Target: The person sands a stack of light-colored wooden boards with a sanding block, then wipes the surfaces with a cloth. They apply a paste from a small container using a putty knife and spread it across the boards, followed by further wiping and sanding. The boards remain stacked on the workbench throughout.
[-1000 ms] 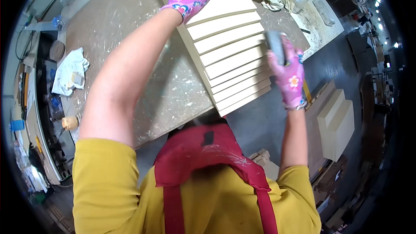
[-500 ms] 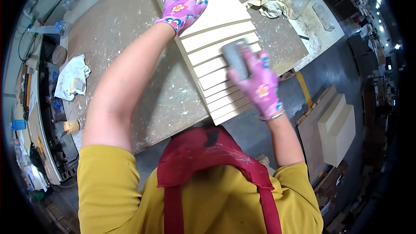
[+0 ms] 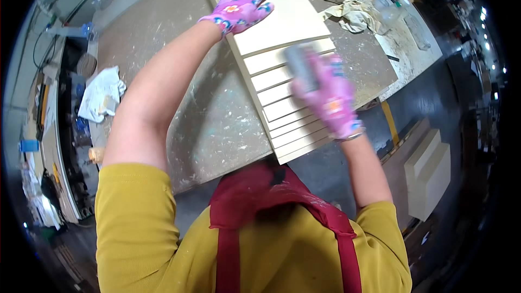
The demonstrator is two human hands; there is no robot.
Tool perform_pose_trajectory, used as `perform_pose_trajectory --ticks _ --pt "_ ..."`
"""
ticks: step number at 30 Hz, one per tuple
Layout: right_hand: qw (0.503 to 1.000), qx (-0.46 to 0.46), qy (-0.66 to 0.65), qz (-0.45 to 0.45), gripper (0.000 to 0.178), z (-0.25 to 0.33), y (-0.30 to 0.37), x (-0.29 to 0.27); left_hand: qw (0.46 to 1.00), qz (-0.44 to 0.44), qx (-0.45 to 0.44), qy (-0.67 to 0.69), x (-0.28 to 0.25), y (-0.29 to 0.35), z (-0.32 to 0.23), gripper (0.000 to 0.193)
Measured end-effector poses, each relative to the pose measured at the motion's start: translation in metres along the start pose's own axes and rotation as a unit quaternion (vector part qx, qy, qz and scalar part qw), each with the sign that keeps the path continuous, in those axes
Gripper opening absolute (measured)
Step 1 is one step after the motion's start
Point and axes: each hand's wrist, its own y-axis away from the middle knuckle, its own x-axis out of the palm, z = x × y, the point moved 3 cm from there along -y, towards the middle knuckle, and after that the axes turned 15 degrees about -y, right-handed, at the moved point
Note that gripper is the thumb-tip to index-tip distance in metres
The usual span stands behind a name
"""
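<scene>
Paint-flecked workbench [image 3: 163, 38]: left hand [image 3: 241, 6] flat, fingers spread, pinning cream boards [image 3: 282, 32]; right hand [image 3: 328, 95] closed round grey sanding block [image 3: 300, 65]. Keep block flat, strokes even.

A workshop: paint-spattered workbench [image 3: 217, 125], stacked cream panels [image 3: 282, 59], rags [image 3: 100, 95], apron [image 3: 271, 206].

The right hand [image 3: 328, 100], gloved in pink and gripping a grey sanding block [image 3: 299, 65], has slid from the right edge of the stacked cream boards [image 3: 287, 103] leftward to their middle (it shows blurred now). The left hand [image 3: 241, 5] has barely shifted on the top board.
</scene>
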Motion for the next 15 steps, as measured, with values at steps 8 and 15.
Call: perform_pose_trajectory --ticks 8,15 --pt "0.994 -0.065 0.066 0.058 0.068 0.036 0.006 0.007 1.0 0.022 -0.017 0.006 0.001 0.0 -0.009 0.058" --pt "0.995 -0.06 0.053 -0.066 0.056 -0.029 -0.021 -0.056 0.999 0.017 -0.029 0.01 -0.003 0.001 -0.006 0.056"
